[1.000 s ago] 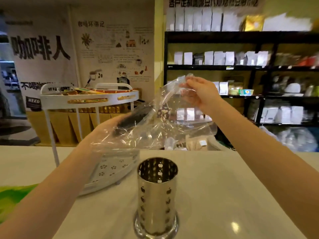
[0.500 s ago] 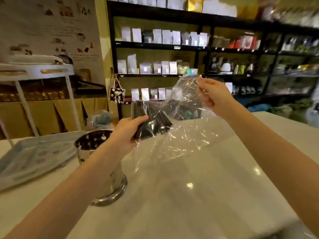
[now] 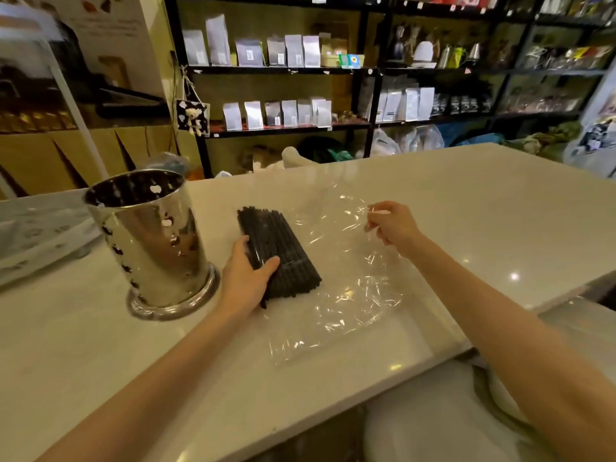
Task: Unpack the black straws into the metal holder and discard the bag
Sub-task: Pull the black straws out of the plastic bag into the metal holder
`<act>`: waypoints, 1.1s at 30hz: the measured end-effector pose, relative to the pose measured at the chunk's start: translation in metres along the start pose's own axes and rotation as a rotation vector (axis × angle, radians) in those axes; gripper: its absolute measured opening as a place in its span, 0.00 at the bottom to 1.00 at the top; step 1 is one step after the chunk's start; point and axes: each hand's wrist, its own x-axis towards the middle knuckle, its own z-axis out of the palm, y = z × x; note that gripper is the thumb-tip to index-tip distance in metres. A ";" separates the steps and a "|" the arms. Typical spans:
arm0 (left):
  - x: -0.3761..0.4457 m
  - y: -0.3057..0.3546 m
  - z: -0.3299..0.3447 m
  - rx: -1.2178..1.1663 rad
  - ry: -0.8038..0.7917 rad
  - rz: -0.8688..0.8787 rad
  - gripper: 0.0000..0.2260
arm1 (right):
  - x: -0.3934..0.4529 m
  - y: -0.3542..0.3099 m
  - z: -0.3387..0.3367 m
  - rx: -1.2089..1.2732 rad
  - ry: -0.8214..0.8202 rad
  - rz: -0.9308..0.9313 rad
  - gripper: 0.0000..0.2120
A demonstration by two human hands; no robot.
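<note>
A bundle of black straws [image 3: 278, 251] lies on the white counter [image 3: 466, 208], just right of the perforated metal holder [image 3: 153, 241], which stands upright and looks empty. My left hand [image 3: 245, 278] grips the near end of the bundle. The clear plastic bag [image 3: 343, 278] lies flat and crumpled on the counter to the right of the straws. My right hand [image 3: 393, 225] pinches the bag's far right edge. I cannot tell whether the bundle's right side still sits inside the bag's mouth.
A white tray stand [image 3: 36, 228] sits at the left behind the holder. Dark shelves [image 3: 283, 70] with white pouches fill the background. The counter's near edge [image 3: 416, 375] runs diagonally at lower right, with a white rounded object [image 3: 433, 421] below it.
Both hands came down from mid-air to the counter. The straws and bag now rest on the surface, right of the holder. The camera view swung right and downward.
</note>
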 end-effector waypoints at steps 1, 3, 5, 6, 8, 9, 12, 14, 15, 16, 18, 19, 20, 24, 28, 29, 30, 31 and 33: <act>0.000 -0.002 0.001 0.067 0.013 0.027 0.28 | 0.001 0.007 0.004 -0.046 0.023 -0.017 0.13; 0.002 -0.006 0.004 0.193 0.033 0.073 0.26 | 0.003 0.019 0.009 -0.171 0.074 -0.087 0.15; 0.003 -0.009 0.006 0.331 0.035 0.075 0.26 | 0.004 0.027 0.012 -0.390 0.095 -0.163 0.16; 0.003 -0.009 0.007 0.406 0.030 0.072 0.25 | 0.003 0.028 0.013 -0.518 0.098 -0.203 0.16; 0.001 -0.009 0.006 0.503 0.005 0.100 0.23 | -0.005 0.022 0.017 -0.761 0.114 -0.313 0.18; 0.001 -0.010 0.005 0.517 -0.004 0.140 0.21 | -0.013 0.015 0.020 -0.823 0.113 -0.396 0.17; 0.002 -0.015 -0.004 0.546 -0.038 0.305 0.17 | -0.054 -0.010 0.033 -0.693 -0.050 -0.669 0.11; 0.008 -0.020 -0.012 0.578 -0.066 0.437 0.17 | -0.090 -0.019 0.043 -0.517 -0.278 -0.790 0.07; 0.011 -0.023 -0.016 0.591 -0.093 0.500 0.17 | -0.107 -0.020 0.048 -0.492 -0.375 -0.839 0.08; 0.013 -0.025 -0.018 0.597 -0.133 0.548 0.18 | -0.120 -0.020 0.054 -0.510 -0.440 -0.882 0.10; 0.017 -0.030 -0.020 0.599 -0.234 0.593 0.22 | -0.136 -0.014 0.063 -0.583 -0.515 -0.976 0.14; 0.019 -0.034 -0.021 0.613 -0.274 0.608 0.24 | -0.140 -0.009 0.067 -0.618 -0.544 -1.011 0.15; 0.021 -0.037 -0.022 0.634 -0.301 0.621 0.26 | -0.142 -0.005 0.068 -0.653 -0.568 -1.027 0.16; 0.024 -0.043 -0.022 0.665 -0.352 0.590 0.26 | -0.142 0.005 0.070 -0.747 -0.589 -1.051 0.19; 0.020 -0.040 -0.021 0.724 -0.363 0.598 0.25 | -0.143 0.008 0.069 -0.724 -0.581 -1.066 0.17; 0.019 -0.041 -0.021 0.748 -0.365 0.602 0.25 | -0.143 0.008 0.069 -0.679 -0.577 -1.041 0.16; 0.019 -0.041 -0.021 0.773 -0.367 0.610 0.25 | -0.144 0.008 0.069 -0.623 -0.570 -1.009 0.15; 0.018 -0.041 -0.021 0.794 -0.371 0.620 0.25 | -0.144 0.008 0.069 -0.567 -0.563 -0.980 0.13; 0.017 -0.041 -0.021 0.811 -0.382 0.647 0.25 | -0.145 0.009 0.070 -0.489 -0.551 -0.934 0.09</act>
